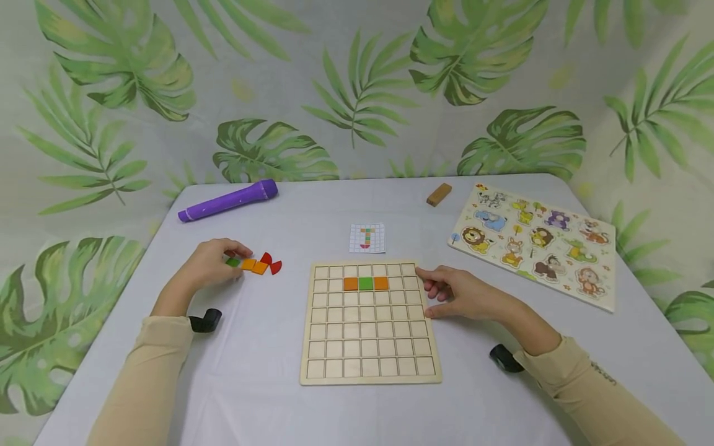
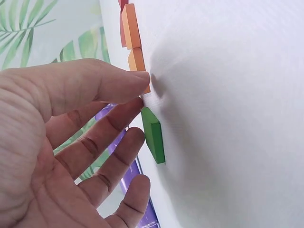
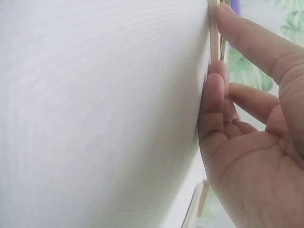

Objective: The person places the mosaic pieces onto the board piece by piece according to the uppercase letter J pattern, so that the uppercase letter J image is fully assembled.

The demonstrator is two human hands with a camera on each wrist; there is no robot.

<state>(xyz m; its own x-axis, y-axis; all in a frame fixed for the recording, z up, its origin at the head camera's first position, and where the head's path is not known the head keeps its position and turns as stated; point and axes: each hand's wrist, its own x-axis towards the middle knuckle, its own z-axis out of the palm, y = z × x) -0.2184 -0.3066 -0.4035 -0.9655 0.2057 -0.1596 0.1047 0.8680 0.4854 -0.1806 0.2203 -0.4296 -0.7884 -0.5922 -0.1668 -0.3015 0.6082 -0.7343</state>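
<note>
In the head view, a wooden grid board [image 1: 369, 332] lies on the white table. Near its top a green square tile [image 1: 365, 284] sits between two orange square tiles, one being the left orange tile [image 1: 350, 284]. My left hand [image 1: 209, 267] is by a loose green tile [image 2: 154, 137], fingers loosely bent, thumb close to an orange tile [image 2: 132, 26]; nothing is pinched. Two orange tiles and two red quarter-round tiles [image 1: 276, 267] lie beyond its fingertips. My right hand [image 1: 465, 294] touches the board's right edge with thumb and forefinger, its other fingers bent.
A small pattern card [image 1: 367, 238] lies behind the board. At the back left is a purple microphone-shaped object [image 1: 229, 201]. A small brown wooden block [image 1: 439, 194] and an animal puzzle board [image 1: 467, 214] lie at the back right.
</note>
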